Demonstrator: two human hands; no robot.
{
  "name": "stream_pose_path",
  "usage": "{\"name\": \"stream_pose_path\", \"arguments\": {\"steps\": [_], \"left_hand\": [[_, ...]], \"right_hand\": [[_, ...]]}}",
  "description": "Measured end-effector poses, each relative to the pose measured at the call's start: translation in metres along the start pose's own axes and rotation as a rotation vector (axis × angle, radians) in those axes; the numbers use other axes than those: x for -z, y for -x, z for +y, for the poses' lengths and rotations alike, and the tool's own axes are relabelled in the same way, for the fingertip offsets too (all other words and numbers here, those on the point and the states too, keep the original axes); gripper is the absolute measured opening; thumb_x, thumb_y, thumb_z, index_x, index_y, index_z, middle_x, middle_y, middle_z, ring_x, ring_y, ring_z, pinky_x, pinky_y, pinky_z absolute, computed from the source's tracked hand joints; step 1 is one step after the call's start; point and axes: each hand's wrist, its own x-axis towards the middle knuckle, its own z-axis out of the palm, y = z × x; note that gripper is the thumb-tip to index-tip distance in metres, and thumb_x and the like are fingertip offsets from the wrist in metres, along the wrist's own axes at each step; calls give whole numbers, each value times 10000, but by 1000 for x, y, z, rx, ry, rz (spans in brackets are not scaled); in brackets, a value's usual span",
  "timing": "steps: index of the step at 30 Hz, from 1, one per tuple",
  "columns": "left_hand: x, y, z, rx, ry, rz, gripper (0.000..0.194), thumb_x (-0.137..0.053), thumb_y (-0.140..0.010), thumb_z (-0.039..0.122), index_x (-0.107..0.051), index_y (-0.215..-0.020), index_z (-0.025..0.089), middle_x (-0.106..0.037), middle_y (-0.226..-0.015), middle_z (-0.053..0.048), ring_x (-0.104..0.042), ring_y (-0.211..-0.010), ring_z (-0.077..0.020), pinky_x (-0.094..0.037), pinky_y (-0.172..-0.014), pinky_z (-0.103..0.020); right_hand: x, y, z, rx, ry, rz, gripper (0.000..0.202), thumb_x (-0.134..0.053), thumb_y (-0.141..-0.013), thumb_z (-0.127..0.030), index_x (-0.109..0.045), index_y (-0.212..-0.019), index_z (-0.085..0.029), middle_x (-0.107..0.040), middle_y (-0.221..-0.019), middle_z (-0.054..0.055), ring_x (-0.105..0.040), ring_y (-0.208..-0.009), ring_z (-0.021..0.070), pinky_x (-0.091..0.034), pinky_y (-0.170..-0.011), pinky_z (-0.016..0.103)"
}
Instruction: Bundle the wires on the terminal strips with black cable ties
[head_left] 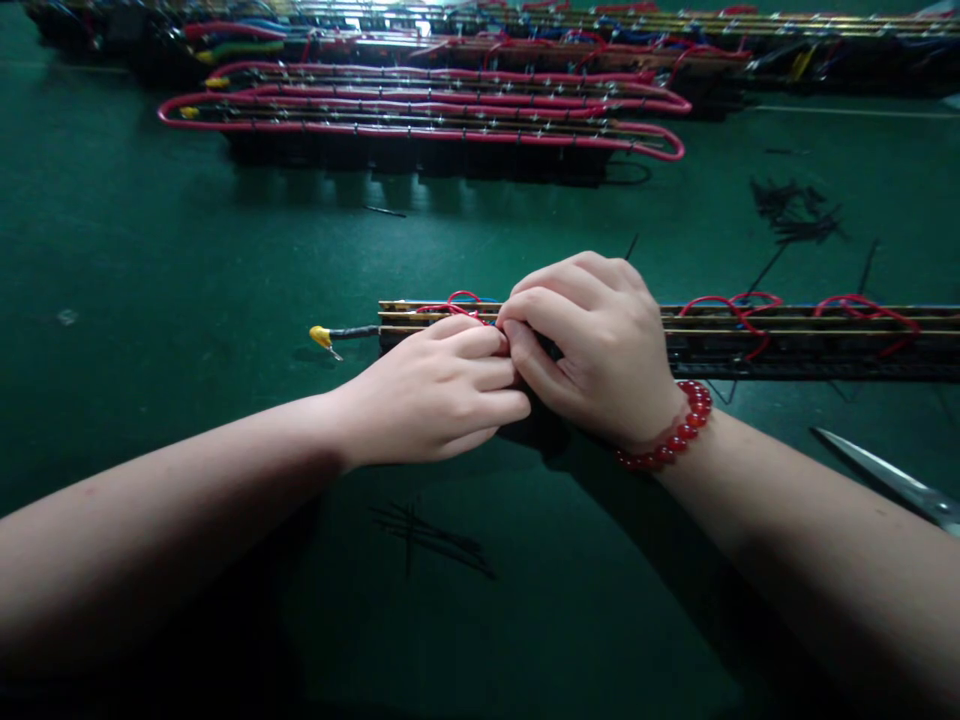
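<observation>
Before me lies a long black bar assembly with brass-coloured strips and loops of red wire along its top. A dark lead with a yellow end piece sticks out at its left end. Over the front of the assembly, near that end, rests my left hand, closed with its fingers bent together. Against its fingertips, my right hand is closed in a pinch above the strips. What the fingers of either hand grip is hidden. Thin black ties poke up behind the assembly.
Scissors lie at the right, partly out of frame. Loose black ties lie in front of me, and a larger pile lies back right. Assemblies with thick red cables stand along the back of the green table.
</observation>
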Motion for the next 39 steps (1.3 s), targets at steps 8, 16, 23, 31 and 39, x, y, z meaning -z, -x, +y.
{"name": "stream_pose_path", "arguments": {"steps": [8, 16, 23, 31, 39], "left_hand": [[0, 0, 0, 4, 2, -1, 184, -512, -979, 226, -669, -883, 231, -705, -914, -12, -563, -970, -215, -417, -927, -361], [0, 0, -1, -13, 10, 0, 203, -487, -987, 223, -668, -895, 226, -705, -916, -17, -567, -964, -212, -427, -922, -359], [3, 2, 0, 34, -57, 143, 192, -490, -980, 208, -670, -911, 220, -722, -897, -9, -617, -942, -190, -468, -883, -360], [11, -2, 8, -221, -16, -11, 198, -526, -997, 298, -700, -1061, 226, -738, -989, -26, -656, -879, -180, -480, -765, -353], [4, -1, 30, -142, 338, -323, 796, -573, -887, 699, -419, -1531, 257, -435, -1596, -75, -413, -1467, -292, -315, -1220, -494]], "right_hand": [[0, 0, 0, -2, 1, 2, 207, -484, -942, -226, -658, -830, -237, -714, -912, 39, -594, -882, 228, -398, -808, 401], [0, 0, -1, -5, 4, 3, 204, -485, -944, -229, -663, -844, -239, -719, -918, 37, -597, -886, 228, -400, -810, 400], [0, 1, 0, -14, -6, 5, 182, -496, -951, -246, -665, -886, -249, -726, -986, 40, -607, -940, 233, -413, -839, 402], [-2, 1, -1, -16, 43, -17, 147, -508, -945, -259, -653, -951, -241, -743, -991, 40, -620, -919, 232, -393, -854, 395], [-1, 1, -1, -5, 56, -44, 174, -493, -950, -263, -661, -971, -225, -751, -990, 47, -623, -906, 235, -386, -849, 400]]}}
